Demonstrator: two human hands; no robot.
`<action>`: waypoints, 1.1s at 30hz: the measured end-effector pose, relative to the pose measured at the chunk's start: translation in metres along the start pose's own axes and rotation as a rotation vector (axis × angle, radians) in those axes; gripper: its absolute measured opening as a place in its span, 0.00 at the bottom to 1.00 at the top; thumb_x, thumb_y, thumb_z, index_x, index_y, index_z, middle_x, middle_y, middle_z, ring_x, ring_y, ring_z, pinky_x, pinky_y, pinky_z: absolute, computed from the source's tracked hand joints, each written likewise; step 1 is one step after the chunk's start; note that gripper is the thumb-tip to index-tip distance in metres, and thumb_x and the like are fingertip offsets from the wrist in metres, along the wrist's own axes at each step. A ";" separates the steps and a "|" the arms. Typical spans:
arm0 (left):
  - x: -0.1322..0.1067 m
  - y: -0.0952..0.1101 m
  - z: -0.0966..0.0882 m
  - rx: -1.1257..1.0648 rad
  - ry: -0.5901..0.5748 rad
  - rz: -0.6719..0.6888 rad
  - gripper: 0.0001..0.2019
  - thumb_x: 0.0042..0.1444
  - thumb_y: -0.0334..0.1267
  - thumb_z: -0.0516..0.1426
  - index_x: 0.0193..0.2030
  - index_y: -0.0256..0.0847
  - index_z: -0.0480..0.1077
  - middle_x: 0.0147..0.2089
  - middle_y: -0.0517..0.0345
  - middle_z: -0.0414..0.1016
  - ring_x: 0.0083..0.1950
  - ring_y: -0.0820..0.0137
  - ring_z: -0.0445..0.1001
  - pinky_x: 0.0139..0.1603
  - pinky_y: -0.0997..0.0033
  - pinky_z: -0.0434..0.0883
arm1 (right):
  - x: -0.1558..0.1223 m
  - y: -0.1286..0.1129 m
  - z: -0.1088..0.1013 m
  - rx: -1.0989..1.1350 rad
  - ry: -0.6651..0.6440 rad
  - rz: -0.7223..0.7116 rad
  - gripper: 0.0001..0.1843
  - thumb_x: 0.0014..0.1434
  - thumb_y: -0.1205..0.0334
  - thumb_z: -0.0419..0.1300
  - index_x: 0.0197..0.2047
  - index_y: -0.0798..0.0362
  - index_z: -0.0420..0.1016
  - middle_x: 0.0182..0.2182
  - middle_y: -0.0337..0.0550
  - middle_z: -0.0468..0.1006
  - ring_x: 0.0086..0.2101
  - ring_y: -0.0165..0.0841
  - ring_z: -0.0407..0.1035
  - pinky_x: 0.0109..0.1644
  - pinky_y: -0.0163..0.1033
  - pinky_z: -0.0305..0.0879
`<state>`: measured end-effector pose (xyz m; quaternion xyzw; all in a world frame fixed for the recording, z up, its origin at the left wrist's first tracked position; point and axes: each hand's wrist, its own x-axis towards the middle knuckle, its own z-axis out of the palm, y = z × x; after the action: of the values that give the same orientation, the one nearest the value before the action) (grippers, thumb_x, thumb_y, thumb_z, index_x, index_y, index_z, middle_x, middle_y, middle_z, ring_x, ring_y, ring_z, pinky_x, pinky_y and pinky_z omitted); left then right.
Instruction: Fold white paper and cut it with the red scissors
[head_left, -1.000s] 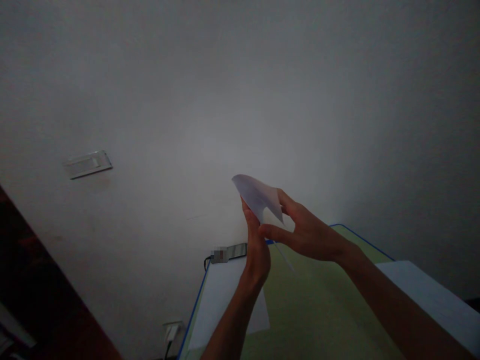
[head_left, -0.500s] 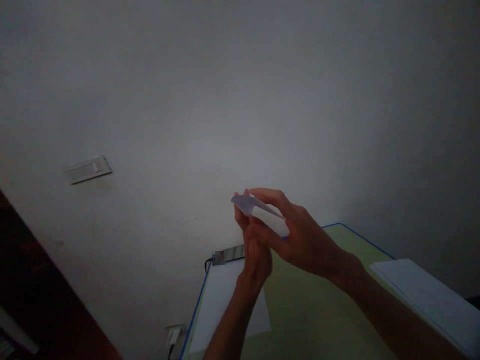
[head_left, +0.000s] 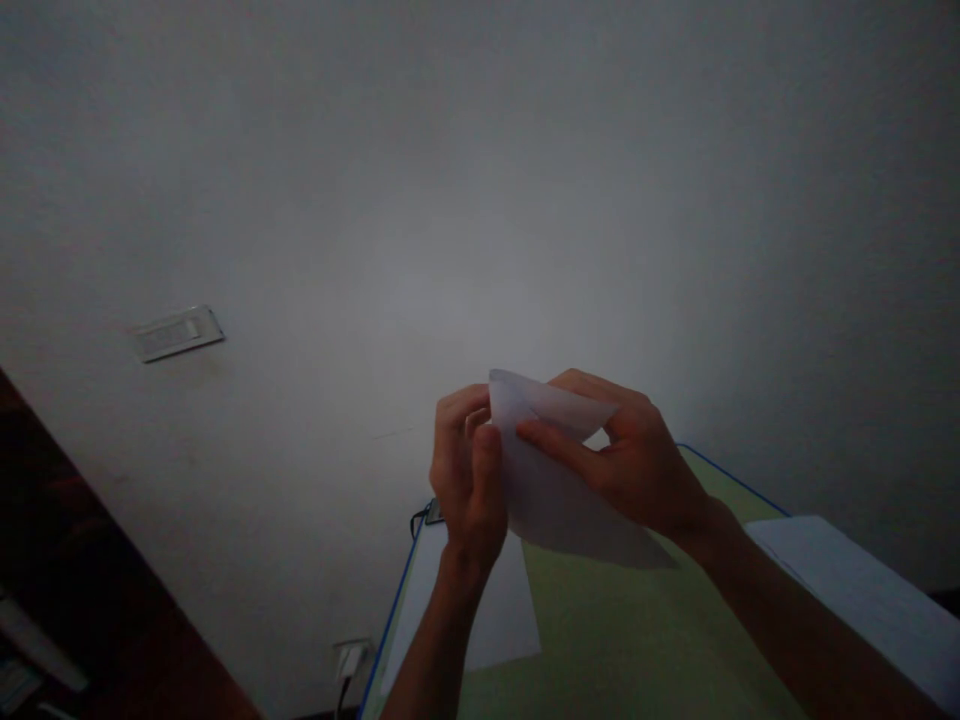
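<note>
A folded sheet of white paper [head_left: 559, 500] is held up above the table between both hands, one corner pointing up and its lower edge slanting down to the right. My left hand [head_left: 469, 470] pinches its left edge, thumb on the near side and fingers curled behind. From the right, my right hand [head_left: 637, 450] grips the paper with the thumb pressed on its near face; the fingers are partly hidden behind it. A small gap shows between a folded flap and the right hand.
Below is a green table [head_left: 600, 620] with a blue edge. A white sheet [head_left: 510, 620] lies on its left, a paper stack [head_left: 862, 580] on its right. A dark device [head_left: 435, 512] with a cable sits at the back left. Behind stands a grey wall [head_left: 450, 200] with a plugged socket [head_left: 349, 660].
The paper has turned from nearly edge-on to show its broad face. My left hand has shifted left and now pinches its left edge; my right hand has moved slightly right.
</note>
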<state>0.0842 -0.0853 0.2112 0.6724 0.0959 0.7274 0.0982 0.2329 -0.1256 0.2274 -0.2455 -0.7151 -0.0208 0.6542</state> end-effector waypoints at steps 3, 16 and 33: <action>0.005 0.012 0.002 -0.050 0.031 -0.049 0.05 0.64 0.40 0.62 0.45 0.44 0.77 0.44 0.57 0.77 0.45 0.67 0.76 0.49 0.66 0.75 | 0.002 0.002 -0.002 0.029 -0.068 0.053 0.10 0.63 0.57 0.67 0.33 0.52 0.75 0.28 0.35 0.76 0.29 0.30 0.70 0.36 0.36 0.67; -0.084 0.086 -0.024 0.046 -0.151 -0.587 0.05 0.59 0.37 0.67 0.42 0.46 0.82 0.39 0.56 0.84 0.40 0.65 0.80 0.42 0.69 0.76 | -0.066 -0.065 -0.048 0.002 -0.204 0.340 0.13 0.61 0.55 0.69 0.49 0.43 0.81 0.39 0.40 0.84 0.39 0.36 0.79 0.43 0.41 0.77; -0.127 0.155 -0.031 -0.165 -0.048 -0.435 0.08 0.63 0.31 0.63 0.46 0.46 0.79 0.37 0.59 0.80 0.37 0.69 0.77 0.40 0.67 0.74 | -0.088 -0.139 -0.043 0.016 -0.315 0.218 0.05 0.64 0.62 0.66 0.44 0.42 0.80 0.32 0.38 0.80 0.31 0.33 0.76 0.32 0.37 0.76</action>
<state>0.0609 -0.2688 0.1293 0.6425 0.1765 0.6784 0.3095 0.2220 -0.2908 0.1905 -0.3164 -0.7779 0.0946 0.5347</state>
